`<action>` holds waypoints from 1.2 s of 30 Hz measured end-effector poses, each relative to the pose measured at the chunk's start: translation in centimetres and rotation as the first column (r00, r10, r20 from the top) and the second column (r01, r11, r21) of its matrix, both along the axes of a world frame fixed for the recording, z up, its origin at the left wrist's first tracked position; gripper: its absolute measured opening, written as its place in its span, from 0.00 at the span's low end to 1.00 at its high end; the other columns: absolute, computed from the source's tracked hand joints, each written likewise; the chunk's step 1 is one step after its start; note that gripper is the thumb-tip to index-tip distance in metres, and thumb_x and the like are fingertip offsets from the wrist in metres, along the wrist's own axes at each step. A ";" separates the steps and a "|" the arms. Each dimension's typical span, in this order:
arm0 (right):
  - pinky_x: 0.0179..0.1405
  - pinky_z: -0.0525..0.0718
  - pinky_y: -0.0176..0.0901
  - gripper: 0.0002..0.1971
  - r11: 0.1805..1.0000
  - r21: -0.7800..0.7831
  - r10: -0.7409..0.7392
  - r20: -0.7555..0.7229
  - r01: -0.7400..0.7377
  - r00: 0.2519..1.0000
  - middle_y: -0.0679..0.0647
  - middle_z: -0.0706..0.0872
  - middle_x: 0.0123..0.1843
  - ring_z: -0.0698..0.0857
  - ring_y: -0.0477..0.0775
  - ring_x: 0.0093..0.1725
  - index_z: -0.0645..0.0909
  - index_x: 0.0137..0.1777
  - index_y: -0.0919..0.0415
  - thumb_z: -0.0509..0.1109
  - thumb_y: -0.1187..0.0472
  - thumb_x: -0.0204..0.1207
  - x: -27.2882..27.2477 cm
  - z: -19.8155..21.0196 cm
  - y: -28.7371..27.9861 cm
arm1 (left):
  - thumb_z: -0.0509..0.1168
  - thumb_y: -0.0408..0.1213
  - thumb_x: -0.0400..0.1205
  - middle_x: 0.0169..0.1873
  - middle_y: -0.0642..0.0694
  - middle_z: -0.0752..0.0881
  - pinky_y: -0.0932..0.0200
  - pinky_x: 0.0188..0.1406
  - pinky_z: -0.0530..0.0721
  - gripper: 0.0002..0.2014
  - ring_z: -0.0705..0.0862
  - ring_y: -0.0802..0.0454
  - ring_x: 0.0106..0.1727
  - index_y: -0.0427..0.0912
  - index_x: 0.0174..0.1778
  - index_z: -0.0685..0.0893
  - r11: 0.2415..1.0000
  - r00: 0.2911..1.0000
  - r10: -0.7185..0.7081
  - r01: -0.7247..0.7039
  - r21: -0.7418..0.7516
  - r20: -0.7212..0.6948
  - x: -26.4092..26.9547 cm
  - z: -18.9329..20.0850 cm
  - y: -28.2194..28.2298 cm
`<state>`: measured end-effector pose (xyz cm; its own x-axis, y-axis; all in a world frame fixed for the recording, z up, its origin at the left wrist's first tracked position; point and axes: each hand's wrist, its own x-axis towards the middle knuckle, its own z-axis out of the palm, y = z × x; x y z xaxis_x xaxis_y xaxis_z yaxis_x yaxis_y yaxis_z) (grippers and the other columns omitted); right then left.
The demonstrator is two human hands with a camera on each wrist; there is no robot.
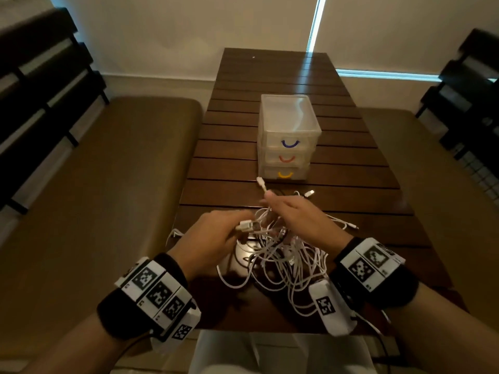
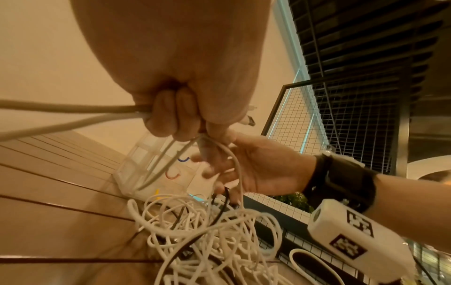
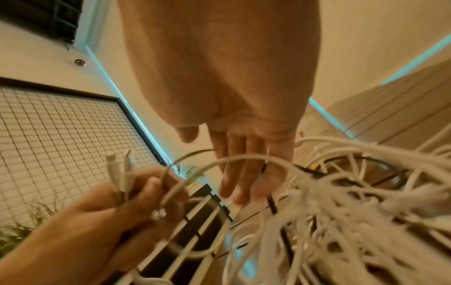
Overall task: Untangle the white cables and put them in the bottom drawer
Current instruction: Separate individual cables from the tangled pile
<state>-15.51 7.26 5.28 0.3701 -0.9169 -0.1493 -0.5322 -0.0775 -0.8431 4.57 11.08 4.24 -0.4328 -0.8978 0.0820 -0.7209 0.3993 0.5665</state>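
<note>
A heap of tangled white cables lies on the wooden table near its front edge; it also shows as cables and cables in the wrist views. My left hand grips a few cable ends, with USB plugs sticking out past its curled fingers. My right hand reaches over the heap with straight fingers, and a strand drapes across them. One plug end rises just beyond its fingertips. The clear three-drawer unit stands behind, its yellow-handled bottom drawer closed.
A thin black cable runs through the white heap. Padded benches flank the table on both sides. A wire-mesh panel stands to the right. Loose cable ends trail to the right of the heap.
</note>
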 end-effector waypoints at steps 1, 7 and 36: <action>0.36 0.82 0.44 0.22 0.997 -0.072 -0.030 -0.001 0.030 1.000 0.50 0.89 0.38 0.87 0.47 0.36 0.88 0.45 0.58 0.61 0.42 0.84 0.1 0.1 -0.3 | 0.63 0.32 0.84 0.47 0.66 0.83 0.69 0.48 0.77 0.17 0.81 0.70 0.48 0.63 0.55 0.82 1.000 1.000 -0.007 0.007 0.008 -0.008 0.2 -0.4 0.0; 0.38 0.82 0.37 0.09 0.871 -0.479 -0.090 0.056 0.106 0.994 0.41 0.87 0.35 0.85 0.40 0.37 0.89 0.50 0.53 0.67 0.55 0.84 1.9 0.8 0.4 | 0.53 0.41 0.90 0.42 0.48 0.89 0.58 0.43 0.85 0.15 0.87 0.52 0.43 0.54 0.64 0.84 0.944 0.766 0.324 -0.219 0.248 -0.555 0.5 -0.3 0.5; 0.51 0.78 0.50 0.03 0.727 -0.635 0.034 -0.347 -0.261 0.937 0.48 0.85 0.37 0.78 0.50 0.40 0.82 0.43 0.55 0.72 0.64 0.74 4.1 -2.4 2.1 | 0.42 0.66 0.82 0.52 0.42 0.91 0.44 0.63 0.81 0.39 0.89 0.45 0.59 0.38 0.51 0.90 0.813 0.359 0.582 -0.280 0.510 -0.730 0.5 1.2 0.4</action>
<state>-11.45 9.33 2.91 0.5520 -0.7564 0.3509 -0.6730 -0.6526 -0.3480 5.10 11.48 5.45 0.1694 -0.9799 -0.1049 0.1339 -0.0826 0.9875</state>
